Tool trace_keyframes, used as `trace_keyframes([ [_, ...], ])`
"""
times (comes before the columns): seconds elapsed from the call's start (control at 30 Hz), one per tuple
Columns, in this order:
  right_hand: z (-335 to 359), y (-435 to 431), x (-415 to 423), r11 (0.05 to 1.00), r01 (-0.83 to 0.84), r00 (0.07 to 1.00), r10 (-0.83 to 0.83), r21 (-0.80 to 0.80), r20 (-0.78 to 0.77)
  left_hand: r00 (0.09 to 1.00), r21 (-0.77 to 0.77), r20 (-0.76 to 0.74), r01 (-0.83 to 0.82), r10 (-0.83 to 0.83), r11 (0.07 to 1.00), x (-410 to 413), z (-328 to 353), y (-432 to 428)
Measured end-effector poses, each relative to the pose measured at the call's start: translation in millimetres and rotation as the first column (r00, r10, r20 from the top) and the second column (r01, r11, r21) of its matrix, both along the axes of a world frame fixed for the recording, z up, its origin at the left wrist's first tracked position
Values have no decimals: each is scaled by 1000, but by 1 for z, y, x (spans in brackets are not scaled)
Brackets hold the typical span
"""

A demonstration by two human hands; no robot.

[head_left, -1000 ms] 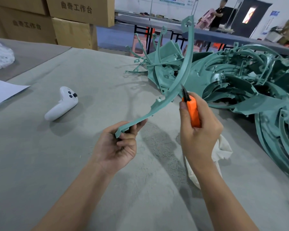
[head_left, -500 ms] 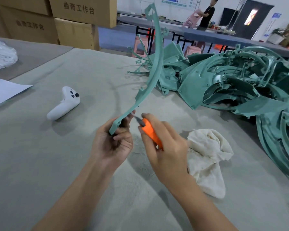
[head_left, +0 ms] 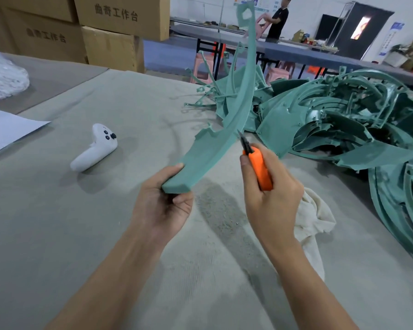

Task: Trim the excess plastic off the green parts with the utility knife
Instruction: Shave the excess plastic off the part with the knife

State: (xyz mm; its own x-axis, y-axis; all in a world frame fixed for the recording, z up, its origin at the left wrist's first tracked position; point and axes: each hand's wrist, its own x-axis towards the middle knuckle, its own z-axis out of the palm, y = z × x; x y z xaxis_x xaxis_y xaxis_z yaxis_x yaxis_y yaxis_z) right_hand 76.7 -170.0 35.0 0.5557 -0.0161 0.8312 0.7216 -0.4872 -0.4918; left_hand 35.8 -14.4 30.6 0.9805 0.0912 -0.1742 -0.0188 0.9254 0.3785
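Note:
My left hand (head_left: 163,201) grips the lower end of a long curved green part (head_left: 227,129), which rises up and away over the table. My right hand (head_left: 272,196) holds an orange utility knife (head_left: 259,169) with its dark blade pointing up. The blade tip sits at the part's right edge, about a third of the way up. A big pile of green parts (head_left: 339,125) lies on the table to the right.
A white game controller (head_left: 96,148) lies on the grey felt table (head_left: 57,222) to the left. A cream cloth (head_left: 312,222) sits under my right wrist. Cardboard boxes (head_left: 110,27) stand at the back left. A person stands far behind at another table.
My left hand has turned the green part so its broad face shows. My right hand has moved the knife up from near the left hand to the part's right edge.

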Motion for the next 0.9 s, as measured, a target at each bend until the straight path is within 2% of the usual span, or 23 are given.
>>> trace_keyframes([
  [0.27, -7, -5, -8, 974, -10, 1000, 15, -227, 21, 969, 186, -103, -205, 226, 961, 1, 7, 6],
  [0.43, -18, -1, -16, 940, -186, 980, 199, -287, 16, 953, 162, -120, -258, 278, 952, 3, 4, 11],
  [0.53, -24, -3, -19, 896, -308, 942, 334, -319, 30, 943, 244, -113, -281, 315, 928, 6, 1, 14],
  [0.63, -20, -5, -18, 930, -324, 943, 332, -173, 22, 928, 431, 45, -351, 369, 831, 7, -3, 14],
  [0.73, -11, -11, -11, 983, -180, 983, 181, -26, 20, 886, 564, 199, -453, 419, 690, 5, -3, 10],
  [0.9, 1, -29, 1, 992, 0, 980, 25, 124, -199, 827, 705, 310, -531, 470, 470, -1, 0, 4],
])
